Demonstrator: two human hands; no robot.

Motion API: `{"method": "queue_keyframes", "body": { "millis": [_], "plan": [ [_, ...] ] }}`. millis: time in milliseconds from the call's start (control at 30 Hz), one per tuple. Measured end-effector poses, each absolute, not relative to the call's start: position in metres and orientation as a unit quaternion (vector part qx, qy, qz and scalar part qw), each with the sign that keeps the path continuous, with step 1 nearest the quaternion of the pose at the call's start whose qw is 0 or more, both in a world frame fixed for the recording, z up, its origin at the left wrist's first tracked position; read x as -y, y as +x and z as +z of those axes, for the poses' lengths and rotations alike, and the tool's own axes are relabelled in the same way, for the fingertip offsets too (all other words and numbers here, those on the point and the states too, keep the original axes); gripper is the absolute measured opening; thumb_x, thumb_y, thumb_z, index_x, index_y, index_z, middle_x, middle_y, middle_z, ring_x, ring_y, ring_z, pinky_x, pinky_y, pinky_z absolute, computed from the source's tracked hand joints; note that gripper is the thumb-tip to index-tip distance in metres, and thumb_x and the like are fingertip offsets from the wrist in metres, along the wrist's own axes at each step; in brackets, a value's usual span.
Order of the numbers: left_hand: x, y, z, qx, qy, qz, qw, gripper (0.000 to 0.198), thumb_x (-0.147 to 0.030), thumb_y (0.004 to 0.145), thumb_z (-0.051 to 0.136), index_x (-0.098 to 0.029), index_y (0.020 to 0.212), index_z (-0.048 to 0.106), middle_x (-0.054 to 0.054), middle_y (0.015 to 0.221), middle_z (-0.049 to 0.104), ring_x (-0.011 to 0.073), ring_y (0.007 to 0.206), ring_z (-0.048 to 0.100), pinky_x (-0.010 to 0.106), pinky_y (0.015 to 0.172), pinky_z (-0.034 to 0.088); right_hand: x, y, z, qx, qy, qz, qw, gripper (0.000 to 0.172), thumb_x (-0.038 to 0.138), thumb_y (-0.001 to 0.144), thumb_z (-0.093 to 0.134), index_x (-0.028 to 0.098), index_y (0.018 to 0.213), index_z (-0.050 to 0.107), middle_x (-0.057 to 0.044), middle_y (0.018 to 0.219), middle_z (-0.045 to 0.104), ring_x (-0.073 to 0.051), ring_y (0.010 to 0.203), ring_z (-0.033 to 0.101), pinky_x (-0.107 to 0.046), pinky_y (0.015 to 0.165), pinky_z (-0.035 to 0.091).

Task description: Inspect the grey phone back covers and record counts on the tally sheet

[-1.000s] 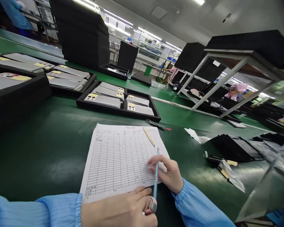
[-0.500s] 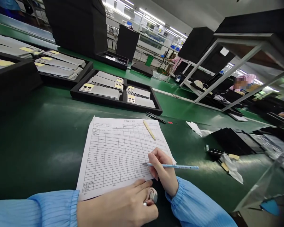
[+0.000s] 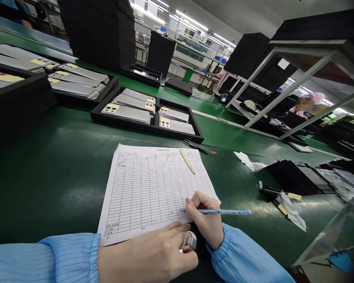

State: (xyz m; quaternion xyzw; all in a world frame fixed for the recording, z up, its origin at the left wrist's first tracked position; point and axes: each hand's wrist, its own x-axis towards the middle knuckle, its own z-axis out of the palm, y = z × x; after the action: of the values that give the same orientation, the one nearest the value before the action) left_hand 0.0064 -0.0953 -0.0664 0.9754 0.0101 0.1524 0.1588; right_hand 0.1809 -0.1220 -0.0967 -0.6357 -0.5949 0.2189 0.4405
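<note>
A printed form sheet (image 3: 147,188) with a table grid lies on the green tabletop. My right hand (image 3: 205,218) pinches a light-blue pen (image 3: 230,212), its tip at the lower right of the grid. Across the sheet's bottom edge rests my left hand (image 3: 153,251), fingers stretched out, holding nothing. A pinkish band with a grey block (image 3: 191,240) sits around one of its fingers. Near the sheet's upper right lies a slim pale-yellow stick (image 3: 187,162). Black tweezers (image 3: 196,146) lie just beyond the sheet's top right corner.
Black trays (image 3: 147,127) behind the sheet hold flat silver phone-back-like panels with yellow camera areas. To the right are crumpled white tissue (image 3: 293,214) and black sheets (image 3: 292,177). A metal-framed stand (image 3: 262,92) rises at the back right; a person in pink (image 3: 312,96) is beyond it.
My right hand and the pen have shifted slightly down the sheet, toward its bottom right. My left hand stays flat at the bottom edge. The view has tilted slightly.
</note>
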Motion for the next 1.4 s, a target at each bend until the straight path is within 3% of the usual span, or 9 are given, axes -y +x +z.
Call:
{"method": "queue_keyframes", "body": {
  "millis": [1400],
  "plan": [
    [0.0939,0.0057,-0.0678,0.007,0.981,0.124,0.146,0.01,-0.006,0.08,0.045,-0.016,0.078,0.044,0.004,0.086,0.052,0.0156,0.086,0.051,0.027,0.091,0.039,0.1201,0.1797,-0.0924,0.615,-0.627,0.181,0.443,0.036,0.017,0.074,0.05,0.02,0.052,0.022,0.007,0.049,0.021,-0.007,0.044,0.021,-0.021,0.04,0.021]
  ]
}}
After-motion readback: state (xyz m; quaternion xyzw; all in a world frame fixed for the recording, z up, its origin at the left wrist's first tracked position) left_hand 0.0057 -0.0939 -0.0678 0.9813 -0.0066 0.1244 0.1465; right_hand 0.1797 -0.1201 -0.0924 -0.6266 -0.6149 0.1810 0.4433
